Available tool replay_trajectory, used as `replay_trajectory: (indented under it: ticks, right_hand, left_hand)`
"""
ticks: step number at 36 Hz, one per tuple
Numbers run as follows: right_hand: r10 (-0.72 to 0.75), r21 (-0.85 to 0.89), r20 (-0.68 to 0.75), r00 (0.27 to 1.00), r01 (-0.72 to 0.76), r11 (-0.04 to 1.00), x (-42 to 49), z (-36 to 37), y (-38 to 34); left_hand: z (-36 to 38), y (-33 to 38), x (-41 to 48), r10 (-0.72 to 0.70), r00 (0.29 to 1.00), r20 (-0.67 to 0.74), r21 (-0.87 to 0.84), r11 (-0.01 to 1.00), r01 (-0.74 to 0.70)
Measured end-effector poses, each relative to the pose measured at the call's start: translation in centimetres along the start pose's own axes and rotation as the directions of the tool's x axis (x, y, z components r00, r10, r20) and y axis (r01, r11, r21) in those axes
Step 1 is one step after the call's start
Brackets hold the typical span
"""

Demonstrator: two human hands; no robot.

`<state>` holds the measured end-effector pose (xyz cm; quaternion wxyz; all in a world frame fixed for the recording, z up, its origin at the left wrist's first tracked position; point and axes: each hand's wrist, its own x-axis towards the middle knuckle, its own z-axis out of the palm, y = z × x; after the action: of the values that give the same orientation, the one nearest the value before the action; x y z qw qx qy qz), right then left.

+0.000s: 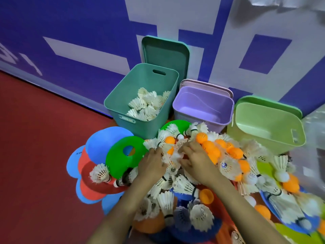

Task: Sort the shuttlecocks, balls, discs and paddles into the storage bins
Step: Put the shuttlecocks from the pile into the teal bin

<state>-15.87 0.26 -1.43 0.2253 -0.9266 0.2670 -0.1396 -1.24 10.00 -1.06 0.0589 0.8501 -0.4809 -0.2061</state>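
The scene is taken in by a single wide-angle camera worn on the head and directed forward and steeply downward. The heap of shuttlecocks (pixel 184 186) and orange balls (pixel 209 147) is looked down on from close above. Both forearms are seen entering from the bottom edge, with the left hand (pixel 152 166) and right hand (pixel 197 159) caught near the centre of the frame. The teal bin (pixel 144 127), purple bin (pixel 202 101) and light green bin (pixel 263 140) are framed just beyond the heap, viewed from above so that their insides are shown. The blue and white wall (pixel 79 32) is taken in across the top and the red floor (pixel 35 155) at the left. The right margin is rendered blurred.
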Motion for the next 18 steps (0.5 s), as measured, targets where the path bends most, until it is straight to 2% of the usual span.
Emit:
replay_trajectory:
  ticks: [4,8,12,15,18]
  right_hand:
    - [-0.033,-0.01,0.021,0.999,0.033,0.999,0.6,1.0,-1.2]
    - [0.022,-0.029,0.109,0.994,-0.019,0.999,3.0,1.6,-1.8]
    - [0.144,-0.033,0.25,0.957,-0.141,0.99,5.6,1.6,-1.5]
    - [0.244,0.002,0.285,0.927,-0.255,0.967,7.3,1.6,-1.6]
    - [0.294,-0.031,0.335,0.895,-0.301,0.953,8.7,1.7,-1.7]
  left_hand:
    - [0.2,0.2,-0.1,-0.076,0.997,0.024,0.011,0.997,0.076]
    - [0.1,0.1,-0.2,-0.089,0.996,-0.011,-0.115,0.99,0.088]
    - [-0.5,-0.2,-0.4,-0.084,0.993,-0.077,-0.244,0.968,0.063]
    - [-0.9,-0.3,-0.6,-0.093,0.985,-0.147,-0.303,0.952,0.045]
    - [-1.5,-0.6,-0.9,-0.118,0.967,-0.225,-0.369,0.929,0.028]
